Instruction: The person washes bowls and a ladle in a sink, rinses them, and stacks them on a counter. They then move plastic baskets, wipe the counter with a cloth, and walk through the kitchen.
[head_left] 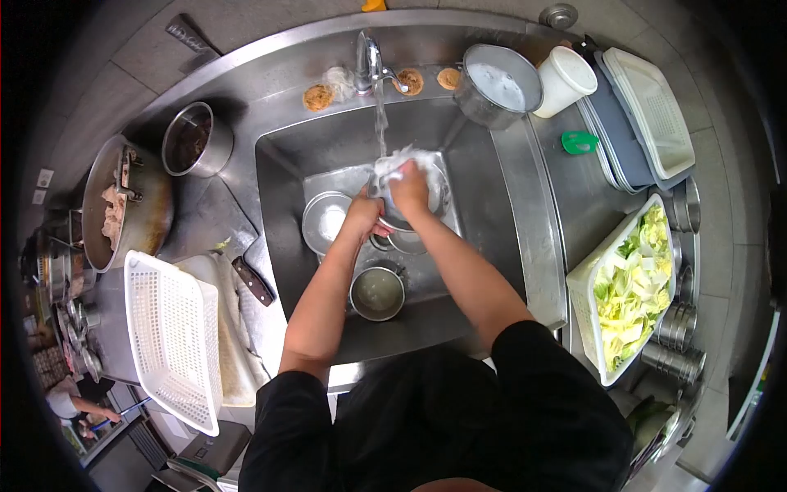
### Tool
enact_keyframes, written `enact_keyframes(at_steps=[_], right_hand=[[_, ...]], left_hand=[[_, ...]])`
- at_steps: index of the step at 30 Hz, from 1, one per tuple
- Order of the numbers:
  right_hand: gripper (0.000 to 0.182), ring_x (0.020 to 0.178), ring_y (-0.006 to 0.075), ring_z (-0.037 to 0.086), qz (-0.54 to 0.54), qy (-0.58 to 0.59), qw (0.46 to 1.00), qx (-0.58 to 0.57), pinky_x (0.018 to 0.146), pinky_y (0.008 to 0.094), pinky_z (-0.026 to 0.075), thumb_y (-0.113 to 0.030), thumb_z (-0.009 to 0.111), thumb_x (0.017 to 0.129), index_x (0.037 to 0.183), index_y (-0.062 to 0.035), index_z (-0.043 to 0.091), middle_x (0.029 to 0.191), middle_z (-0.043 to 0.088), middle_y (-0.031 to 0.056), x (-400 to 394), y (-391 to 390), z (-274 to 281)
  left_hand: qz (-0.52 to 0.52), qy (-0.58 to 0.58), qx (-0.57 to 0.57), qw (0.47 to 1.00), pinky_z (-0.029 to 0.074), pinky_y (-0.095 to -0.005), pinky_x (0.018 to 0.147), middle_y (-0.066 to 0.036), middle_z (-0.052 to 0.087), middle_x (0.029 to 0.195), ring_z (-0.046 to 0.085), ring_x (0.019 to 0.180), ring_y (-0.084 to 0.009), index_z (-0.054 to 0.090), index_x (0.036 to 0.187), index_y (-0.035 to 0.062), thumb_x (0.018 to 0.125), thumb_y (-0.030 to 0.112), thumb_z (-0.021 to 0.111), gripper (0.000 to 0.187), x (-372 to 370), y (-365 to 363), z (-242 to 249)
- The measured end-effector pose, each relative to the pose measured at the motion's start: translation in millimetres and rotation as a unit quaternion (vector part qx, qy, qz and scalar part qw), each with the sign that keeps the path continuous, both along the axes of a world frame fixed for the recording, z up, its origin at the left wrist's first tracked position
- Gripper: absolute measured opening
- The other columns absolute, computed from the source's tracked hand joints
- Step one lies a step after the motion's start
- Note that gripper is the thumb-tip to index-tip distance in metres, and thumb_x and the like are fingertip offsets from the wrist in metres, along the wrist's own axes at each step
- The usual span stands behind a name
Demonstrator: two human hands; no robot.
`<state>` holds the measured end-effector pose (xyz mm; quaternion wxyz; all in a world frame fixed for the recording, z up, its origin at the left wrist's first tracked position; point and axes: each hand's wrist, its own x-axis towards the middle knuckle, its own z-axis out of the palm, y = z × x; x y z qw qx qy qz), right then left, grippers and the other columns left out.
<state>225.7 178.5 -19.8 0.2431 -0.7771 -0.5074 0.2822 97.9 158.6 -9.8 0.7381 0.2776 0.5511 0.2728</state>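
My left hand (363,216) grips the near-left rim of a round metal bowl (441,193), held in the sink under the tap. My right hand (409,190) is closed on a white, foamy scrubber (402,162) and presses it against the bowl; the scrubber's exact kind is hard to make out. Water runs from the tap (370,66) just beyond both hands. To the left of my left hand, a round metal dish (327,221) lies in the sink (275,205). A small metal pot (377,293) with cloudy liquid stands nearer to me.
Behind the sink are brown scouring pads (318,97) and a pot of suds (498,82). To the left are a knife (252,280), a white basket (174,336) and a large pot (152,213) of meat. Cut cabbage fills a basket (584,299) at right. Another person's arm (94,407) shows far left.
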Motion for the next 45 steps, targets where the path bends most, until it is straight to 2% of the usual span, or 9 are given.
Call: enact_keyframes(at_steps=[3, 6, 8, 13, 17, 30, 36, 40, 45], right_hand=[[0.032, 0.104, 0.0378, 0.058, -0.038, 0.013, 0.998, 0.045, 0.087, 0.0441, 0.047, -0.016, 0.064, 0.078, 0.108, -0.0085, 0.056, 0.114, 0.059, 0.0187, -3, 6, -29], [0.033, 0.107, 0.0364, 0.058, 0.22, 0.027, 0.975, 0.025, 0.088, 0.0425, 0.047, -0.015, 0.063, 0.079, 0.112, -0.0101, 0.059, 0.115, 0.059, 0.0174, 1, -7, -16], [0.035, 0.111, 0.0342, 0.056, 0.37, -0.231, 0.896, -0.08, 0.091, 0.0412, 0.047, -0.013, 0.064, 0.078, 0.113, -0.0114, 0.062, 0.115, 0.06, 0.0162, 15, -14, 7], [0.038, 0.113, 0.0309, 0.054, 0.178, -0.19, 0.956, 0.134, 0.093, 0.0423, 0.046, -0.021, 0.062, 0.081, 0.117, -0.0119, 0.059, 0.114, 0.059, 0.0157, 7, -8, 7], [0.031, 0.11, 0.0303, 0.056, 0.356, -0.136, 0.924, -0.027, 0.093, 0.043, 0.045, -0.021, 0.063, 0.079, 0.109, -0.0147, 0.064, 0.115, 0.059, 0.0131, 8, -18, 35], [0.029, 0.104, 0.0307, 0.058, 0.343, -0.074, 0.936, -0.004, 0.089, 0.042, 0.047, -0.019, 0.063, 0.078, 0.107, -0.0163, 0.065, 0.106, 0.061, 0.0114, 4, -30, 20], [0.031, 0.101, 0.0366, 0.059, 0.047, -0.166, 0.966, 0.193, 0.086, 0.0456, 0.047, -0.019, 0.066, 0.08, 0.109, -0.0092, 0.061, 0.105, 0.059, 0.0174, -10, -9, 17], [0.034, 0.108, 0.0351, 0.057, 0.156, 0.007, 0.988, 0.003, 0.091, 0.0456, 0.046, -0.02, 0.064, 0.081, 0.114, -0.0141, 0.06, 0.114, 0.058, 0.0155, -16, -20, 17], [0.026, 0.107, 0.0299, 0.054, 0.308, -0.264, 0.906, 0.123, 0.087, 0.0414, 0.045, -0.013, 0.059, 0.079, 0.104, -0.0149, 0.064, 0.108, 0.057, 0.0102, 15, -33, -2]], left_hand=[[0.01, 0.022, 0.026, 0.999, 0.052, -0.0362, 0.032, -0.023, 0.063, 0.08, 0.064, 0.047, -0.0317, 0.026, 0.145, 0.01, 0.072, -0.003, 0.043, 0.076, 1, 3, 6], [0.012, 0.062, 0.068, 0.996, 0.051, -0.0356, 0.032, -0.022, 0.065, 0.086, 0.064, 0.048, -0.0305, 0.033, 0.143, 0.0112, 0.072, -0.003, 0.043, 0.074, -13, 14, 16], [-0.006, 0.081, 0.075, 0.994, 0.052, -0.035, 0.033, -0.02, 0.065, 0.089, 0.064, 0.049, -0.0295, 0.037, 0.142, 0.012, 0.072, -0.004, 0.043, 0.072, -17, 7, 25], [-0.012, 0.078, 0.076, 0.994, 0.052, -0.0351, 0.034, -0.018, 0.062, 0.089, 0.062, 0.046, -0.0292, 0.039, 0.139, 0.0112, 0.076, -0.002, 0.042, 0.065, -5, 1, 39], [-0.007, 0.073, 0.079, 0.994, 0.051, -0.0351, 0.033, -0.016, 0.058, 0.079, 0.061, 0.045, -0.0289, 0.039, 0.137, 0.0081, 0.076, -0.002, 0.042, 0.062, -16, 1, 36], [0.039, 0.126, 0.148, 0.98, 0.046, -0.0322, 0.029, -0.014, 0.059, 0.072, 0.057, 0.04, -0.0236, 0.039, 0.14, 0.0096, 0.077, -0.002, 0.044, 0.064, -7, -15, 39], [0.009, 0.096, 0.146, 0.985, 0.051, -0.0339, 0.036, -0.021, 0.064, 0.08, 0.062, 0.044, -0.0252, 0.029, 0.148, 0.0122, 0.081, -0.002, 0.043, 0.07, -4, -24, 55], [0.031, 0.149, 0.171, 0.973, 0.05, -0.0341, 0.034, -0.016, 0.063, 0.077, 0.059, 0.041, -0.0242, 0.036, 0.145, 0.0145, 0.079, -0.001, 0.044, 0.068, -14, -17, 49], [-0.033, 0.222, 0.178, 0.958, 0.053, -0.0356, 0.041, -0.019, 0.067, 0.077, 0.063, 0.046, -0.0245, 0.036, 0.146, 0.0152, 0.081, 0.001, 0.046, 0.067, -17, -33, 61]])
